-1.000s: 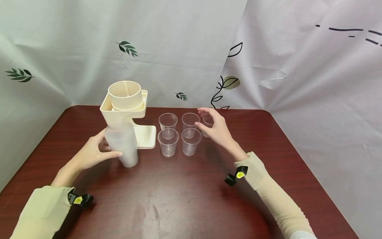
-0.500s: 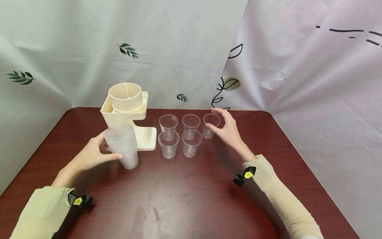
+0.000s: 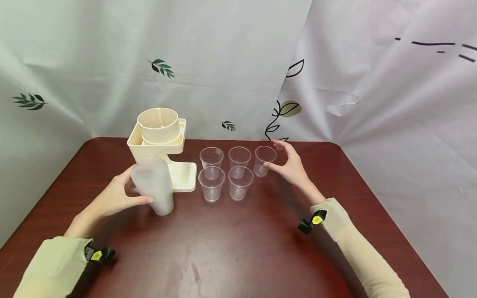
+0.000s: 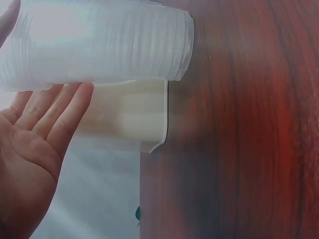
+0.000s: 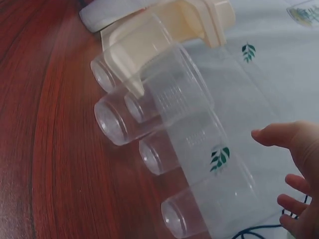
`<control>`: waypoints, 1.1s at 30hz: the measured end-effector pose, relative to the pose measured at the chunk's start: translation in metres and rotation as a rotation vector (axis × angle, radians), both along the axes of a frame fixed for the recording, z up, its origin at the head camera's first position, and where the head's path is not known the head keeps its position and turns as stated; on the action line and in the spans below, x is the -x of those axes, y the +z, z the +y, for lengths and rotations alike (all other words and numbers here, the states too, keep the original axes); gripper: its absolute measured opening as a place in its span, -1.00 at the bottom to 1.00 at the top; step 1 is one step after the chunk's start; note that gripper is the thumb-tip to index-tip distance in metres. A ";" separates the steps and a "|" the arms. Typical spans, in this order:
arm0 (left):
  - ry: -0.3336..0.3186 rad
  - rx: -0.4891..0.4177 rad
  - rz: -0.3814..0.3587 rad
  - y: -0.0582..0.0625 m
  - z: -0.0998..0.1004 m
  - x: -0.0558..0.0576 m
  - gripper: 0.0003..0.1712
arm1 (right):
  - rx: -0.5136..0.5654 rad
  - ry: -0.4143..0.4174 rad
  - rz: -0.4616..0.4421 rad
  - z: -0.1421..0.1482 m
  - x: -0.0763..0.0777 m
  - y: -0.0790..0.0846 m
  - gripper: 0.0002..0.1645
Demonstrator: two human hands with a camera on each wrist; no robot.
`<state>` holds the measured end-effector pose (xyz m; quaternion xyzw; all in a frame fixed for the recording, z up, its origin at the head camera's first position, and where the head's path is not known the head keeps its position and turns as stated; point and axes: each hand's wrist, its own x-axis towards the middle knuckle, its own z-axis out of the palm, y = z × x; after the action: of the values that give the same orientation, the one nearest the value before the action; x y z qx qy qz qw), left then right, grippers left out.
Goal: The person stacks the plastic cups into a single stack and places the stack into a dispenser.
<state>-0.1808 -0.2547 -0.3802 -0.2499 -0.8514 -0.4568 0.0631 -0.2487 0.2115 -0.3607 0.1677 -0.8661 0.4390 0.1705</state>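
Observation:
A tall stack of clear plastic cups point(image 3: 158, 188) stands on the table at the left, slightly tilted. My left hand point(image 3: 113, 198) grips it from the side, thumb in front; in the left wrist view its fingers point(image 4: 70, 112) reach the stack's wall. Several single clear cups stand upright in two rows in the middle, among them a front cup point(image 3: 240, 186). At the back row's right end is another cup point(image 3: 261, 165). My right hand point(image 3: 294, 169) hovers just right of it, thumb and fingers spread, holding nothing. The right wrist view shows the thumb point(image 5: 284, 134) apart from the cups.
A cream-coloured holder point(image 3: 156, 147) with a round tub point(image 3: 158, 124) on top stands behind the stack, its flat base point(image 3: 185, 177) reaching toward the cups. The dark red wooden table point(image 3: 223, 248) meets a white printed curtain point(image 3: 223, 70) at its back edge.
My right hand has moved right, so the rightmost back cup, partly covered before, now shows fully. My left hand stays on the stack. The head view has tilted up slightly.

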 end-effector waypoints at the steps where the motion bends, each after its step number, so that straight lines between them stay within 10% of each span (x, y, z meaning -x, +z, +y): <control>1: -0.003 0.001 0.001 0.000 0.000 0.000 -0.01 | 0.004 -0.003 -0.015 0.001 0.001 -0.001 -0.12; 33: -0.057 -0.058 -0.013 0.000 0.001 0.002 -0.05 | 0.202 0.060 -0.329 0.007 0.023 -0.025 -0.03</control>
<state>-0.1824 -0.2541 -0.3799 -0.2694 -0.8306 -0.4846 0.0517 -0.2721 0.2188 -0.3857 0.1018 -0.8285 0.5500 0.0294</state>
